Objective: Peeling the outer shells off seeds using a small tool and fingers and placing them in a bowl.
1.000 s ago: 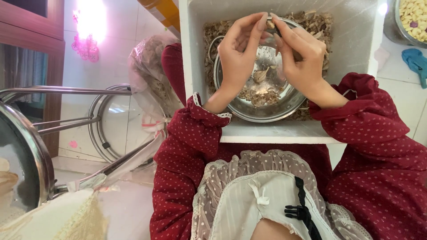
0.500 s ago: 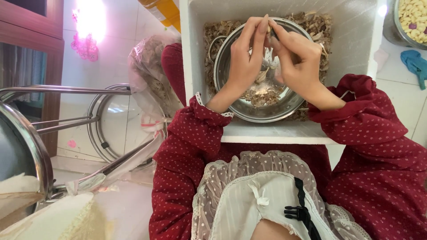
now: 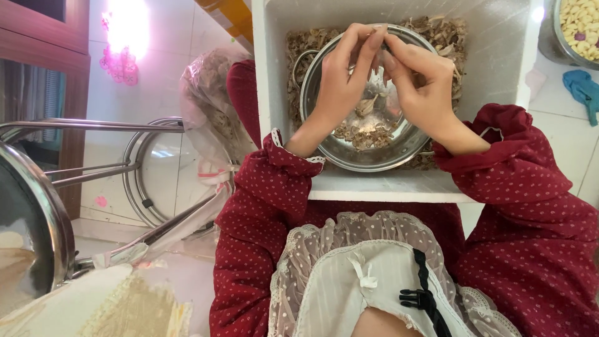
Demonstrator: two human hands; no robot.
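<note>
Over a steel bowl (image 3: 349,156) my left hand (image 3: 342,81) and my right hand (image 3: 423,87) meet fingertip to fingertip. Together they pinch a small pale piece, seemingly a garlic clove, mostly hidden by the fingers. Papery husks and a few pale cloves (image 3: 367,106) lie in the bowl's bottom. The bowl sits inside a white foam box (image 3: 387,187) on my lap, with dry brownish husks (image 3: 299,50) heaped around it. Both my arms wear dark red dotted sleeves.
A clear plastic bag of husks (image 3: 209,112) stands left of the box. Steel stool frames (image 3: 143,168) fill the left side. At the top right is a metal bowl of peeled cloves (image 3: 577,28), with a blue cloth (image 3: 583,87) on the tiled floor.
Both hands have sunk a little from the bowl's far rim toward its middle, fingertips still together. The piece between them is worked closer to the bowl.
</note>
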